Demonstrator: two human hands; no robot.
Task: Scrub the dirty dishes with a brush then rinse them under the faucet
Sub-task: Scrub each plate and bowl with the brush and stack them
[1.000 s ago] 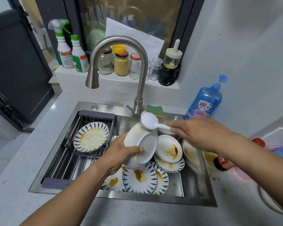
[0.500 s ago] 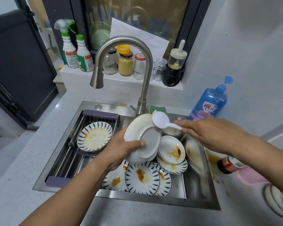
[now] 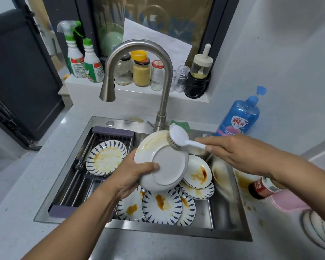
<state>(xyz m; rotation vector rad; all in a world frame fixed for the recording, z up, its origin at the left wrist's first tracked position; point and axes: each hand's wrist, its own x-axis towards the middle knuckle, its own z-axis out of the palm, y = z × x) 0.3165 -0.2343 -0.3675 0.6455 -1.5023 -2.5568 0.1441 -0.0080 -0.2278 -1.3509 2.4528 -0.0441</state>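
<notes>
My left hand [image 3: 134, 174] grips a white plate [image 3: 163, 166] tilted over the sink [image 3: 221, 218], its underside facing me and brown smears along its upper rim. My right hand [image 3: 238, 156] holds the handle of a white brush [image 3: 178, 136], whose bristles press on the plate's upper edge. Below lie several dirty blue-striped plates [image 3: 161, 205] and a stained white bowl [image 3: 197, 172]. Another smeared striped plate [image 3: 106, 157] lies on the sink rack [image 3: 79, 177]. The steel faucet [image 3: 139, 72] arches above; no water runs.
A blue soap bottle [image 3: 239, 115] stands at the back right, and a green sponge [image 3: 182, 124] sits behind the brush. A dark sauce bottle [image 3: 261, 187], a pink item [image 3: 287, 201] and sauce spills are on the right counter. Jars and spray bottles [image 3: 83, 59] line the sill.
The plate has turned so its underside faces me more. The brush moved down from above the plate onto its upper rim.
</notes>
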